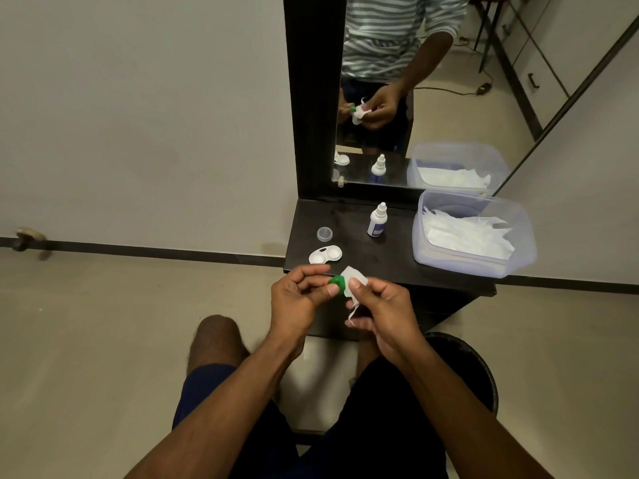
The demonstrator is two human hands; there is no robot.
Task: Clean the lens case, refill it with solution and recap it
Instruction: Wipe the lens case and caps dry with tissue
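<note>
Lens case [325, 254] lies open and uncapped on the tabletop [387, 261] while the left hand [297, 299] pinches its green cap [337, 283] and the right hand [383, 312] grips a tissue [354, 276] against it (cleaning step, I judge), so refilling from the solution bottle [377, 221] comes next.

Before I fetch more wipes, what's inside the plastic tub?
The clear plastic tub holds a loose pile of white tissues. Whatever lies beneath them is covered.

Two caps [336, 283], one case [325, 254], one bottle [376, 221].
</note>
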